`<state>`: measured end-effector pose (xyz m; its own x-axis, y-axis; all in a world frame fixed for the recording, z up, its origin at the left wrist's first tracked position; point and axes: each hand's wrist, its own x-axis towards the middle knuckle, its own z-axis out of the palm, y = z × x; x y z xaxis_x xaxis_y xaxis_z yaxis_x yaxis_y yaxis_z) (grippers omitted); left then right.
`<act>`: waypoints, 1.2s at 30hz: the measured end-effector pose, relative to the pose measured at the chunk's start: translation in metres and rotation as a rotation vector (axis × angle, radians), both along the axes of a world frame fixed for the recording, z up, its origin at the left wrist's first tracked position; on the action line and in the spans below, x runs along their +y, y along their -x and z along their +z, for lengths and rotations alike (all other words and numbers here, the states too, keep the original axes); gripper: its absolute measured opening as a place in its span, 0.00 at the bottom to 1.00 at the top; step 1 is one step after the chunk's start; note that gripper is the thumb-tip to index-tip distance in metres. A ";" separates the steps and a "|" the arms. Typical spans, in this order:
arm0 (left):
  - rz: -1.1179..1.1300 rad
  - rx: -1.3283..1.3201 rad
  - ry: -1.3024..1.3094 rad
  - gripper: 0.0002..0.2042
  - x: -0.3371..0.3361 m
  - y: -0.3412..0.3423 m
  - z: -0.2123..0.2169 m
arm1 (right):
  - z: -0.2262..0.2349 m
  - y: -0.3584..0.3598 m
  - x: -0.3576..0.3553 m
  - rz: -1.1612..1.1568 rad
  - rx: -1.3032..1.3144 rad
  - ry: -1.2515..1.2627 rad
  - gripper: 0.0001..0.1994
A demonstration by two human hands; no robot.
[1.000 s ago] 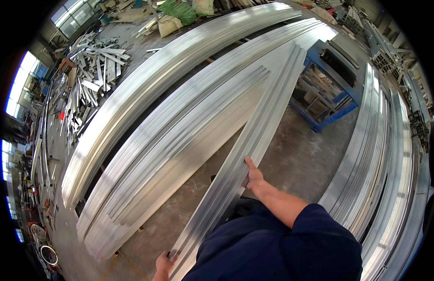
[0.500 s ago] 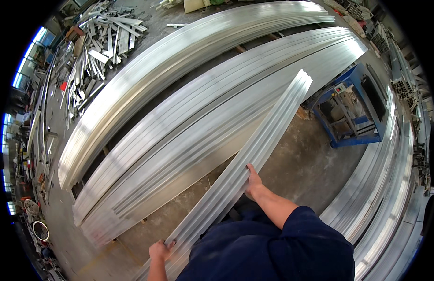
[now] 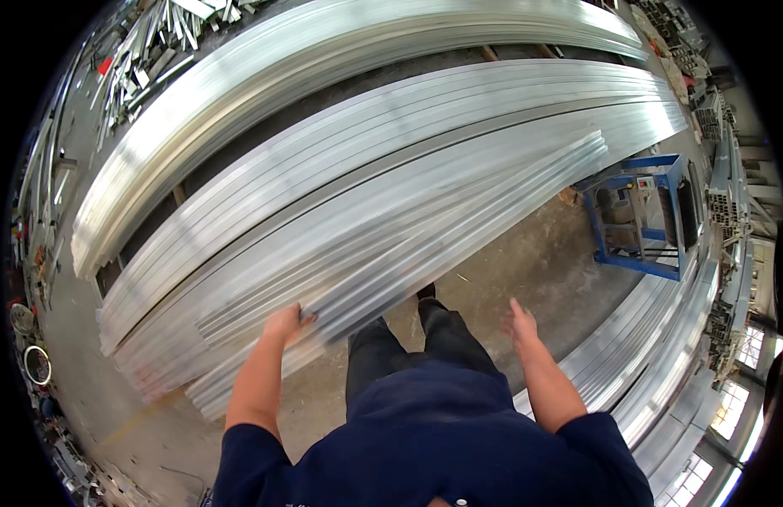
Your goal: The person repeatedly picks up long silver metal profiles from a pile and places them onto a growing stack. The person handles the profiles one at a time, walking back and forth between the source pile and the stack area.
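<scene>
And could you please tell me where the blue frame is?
In the head view, the blue frame stands at the right, near the far end of the ridged metal panel.

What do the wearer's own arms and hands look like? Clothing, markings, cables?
Left hand and right hand are both bare, no gloves. Forearms uncovered, no watch or cables visible. Short, loose, dark navy sleeves, no markings visible on them, matching the dark navy shirt. Rings: too blurred to tell.
</scene>
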<state>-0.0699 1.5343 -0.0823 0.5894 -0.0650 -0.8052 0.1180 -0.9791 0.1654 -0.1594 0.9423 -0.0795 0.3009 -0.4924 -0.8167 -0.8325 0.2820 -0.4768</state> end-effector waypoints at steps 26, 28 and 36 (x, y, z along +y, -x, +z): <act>-0.148 -0.138 -0.146 0.28 0.057 -0.118 -0.164 | 0.131 0.285 0.119 -0.197 0.173 0.002 0.28; -0.150 -0.089 -0.196 0.31 -0.003 -0.112 -0.128 | 0.125 0.342 0.123 -0.254 0.188 0.005 0.27; -0.348 -0.519 0.146 0.29 -0.176 -0.024 -0.075 | 0.108 0.502 0.129 -0.485 0.092 0.019 0.25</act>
